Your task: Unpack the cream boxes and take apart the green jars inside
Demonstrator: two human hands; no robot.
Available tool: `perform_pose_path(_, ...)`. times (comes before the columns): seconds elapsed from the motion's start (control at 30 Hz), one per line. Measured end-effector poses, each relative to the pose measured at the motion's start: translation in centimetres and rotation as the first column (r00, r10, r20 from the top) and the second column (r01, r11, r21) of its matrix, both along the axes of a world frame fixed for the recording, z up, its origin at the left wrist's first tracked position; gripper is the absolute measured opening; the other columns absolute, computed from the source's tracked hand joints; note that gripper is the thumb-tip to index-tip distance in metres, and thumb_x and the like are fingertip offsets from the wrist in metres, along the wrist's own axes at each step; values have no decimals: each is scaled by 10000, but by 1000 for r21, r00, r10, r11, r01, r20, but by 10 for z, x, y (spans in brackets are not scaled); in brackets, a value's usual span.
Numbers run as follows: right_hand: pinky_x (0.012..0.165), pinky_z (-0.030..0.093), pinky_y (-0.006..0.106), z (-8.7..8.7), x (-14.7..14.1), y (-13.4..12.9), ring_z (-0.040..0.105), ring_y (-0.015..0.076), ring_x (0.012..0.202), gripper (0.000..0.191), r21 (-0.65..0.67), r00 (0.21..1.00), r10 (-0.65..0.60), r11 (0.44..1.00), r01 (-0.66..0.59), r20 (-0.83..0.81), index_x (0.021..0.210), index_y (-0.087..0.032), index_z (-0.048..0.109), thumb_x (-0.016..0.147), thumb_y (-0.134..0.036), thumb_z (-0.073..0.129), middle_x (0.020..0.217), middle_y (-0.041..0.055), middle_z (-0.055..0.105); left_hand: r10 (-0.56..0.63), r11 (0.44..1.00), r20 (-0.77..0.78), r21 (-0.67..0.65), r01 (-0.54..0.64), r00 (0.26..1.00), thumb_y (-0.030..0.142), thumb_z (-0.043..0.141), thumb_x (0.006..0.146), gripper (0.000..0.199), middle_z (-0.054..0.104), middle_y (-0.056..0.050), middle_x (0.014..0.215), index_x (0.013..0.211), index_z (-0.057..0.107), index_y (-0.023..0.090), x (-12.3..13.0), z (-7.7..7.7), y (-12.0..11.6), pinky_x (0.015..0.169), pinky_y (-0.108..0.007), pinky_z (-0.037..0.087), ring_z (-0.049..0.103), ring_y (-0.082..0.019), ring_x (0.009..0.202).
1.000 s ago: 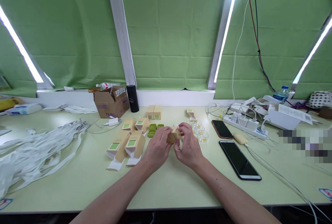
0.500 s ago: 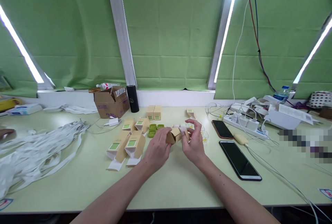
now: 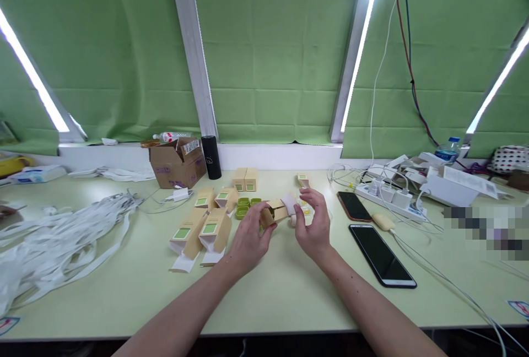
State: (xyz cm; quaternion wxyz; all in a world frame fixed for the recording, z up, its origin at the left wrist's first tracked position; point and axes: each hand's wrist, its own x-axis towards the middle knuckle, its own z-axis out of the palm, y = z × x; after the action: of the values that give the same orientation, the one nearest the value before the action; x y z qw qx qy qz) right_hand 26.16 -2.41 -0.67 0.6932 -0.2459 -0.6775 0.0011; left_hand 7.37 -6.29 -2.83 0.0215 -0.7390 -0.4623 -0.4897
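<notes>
My left hand [image 3: 250,237] is closed around a small tan cardboard box [image 3: 279,213], held just above the table. The box's end is open, with a white flap [image 3: 289,203] sticking out toward the right. Beside that flap is my right hand [image 3: 314,231], its thumb and fingers apart and nothing between them. Small green containers [image 3: 242,213] sit behind my left hand. To its left lie several tan boxes [image 3: 217,227] with green labels, the front ones with white flaps out. Clear plastic pieces [image 3: 306,209] are partly hidden behind my right hand.
Two closed tan boxes [image 3: 245,179] stand farther back, near a larger carton [image 3: 177,165] and a black cylinder [image 3: 211,157]. White straps [image 3: 78,241] are heaped at left. Two phones [image 3: 382,255], a power strip [image 3: 390,201] and cables lie at right. Another person's hand [image 3: 6,211] shows at far left.
My right hand has let go of the box and drawn slightly right, its fingers opening. The box has turned in my left hand, so its open end and white flap now show.
</notes>
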Motion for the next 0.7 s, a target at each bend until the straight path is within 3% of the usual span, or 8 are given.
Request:
perform_pose_path(0.17,1023,576,594,5,6,2,642,297,1261,337,163,995,-21,987,5,97,1252,-258,572,987,-76,471,1208,120,688,-39,997,-55,57,43,998,162,626,947,443,670,-112,1279,1356,487,265,2,3,-2,971,-461,606,663,-260,1194)
perform_pose_path(0.37,970,599,566,1,10,11,736,253,1019,389,215,992,-60,976,35,110,1253,-267,605,975,-56,432,1085,86,757,-45,999,-57,13,46,997,167,614,959,547,664,-124,1350,1470,449,272,2,5,-2,990,-480,605,648,-272,1238)
perform_pose_path(0.53,955,551,520,0,14,15,756,230,946,381,182,980,-134,977,106,146,1183,-246,626,942,-21,436,1065,72,786,-38,999,-68,-23,37,997,171,611,966,627,622,-133,1443,1543,387,271,2,4,-2,1037,-502,585,607,-281,1321)
perform_pose_path(0.7,916,495,451,1,13,11,734,188,757,338,120,966,-185,979,165,181,1155,-234,650,951,-37,465,947,36,792,-32,999,-67,-19,31,997,143,617,952,668,611,-133,1464,1561,374,271,1,5,-2,1111,-528,538,587,-282,1360)
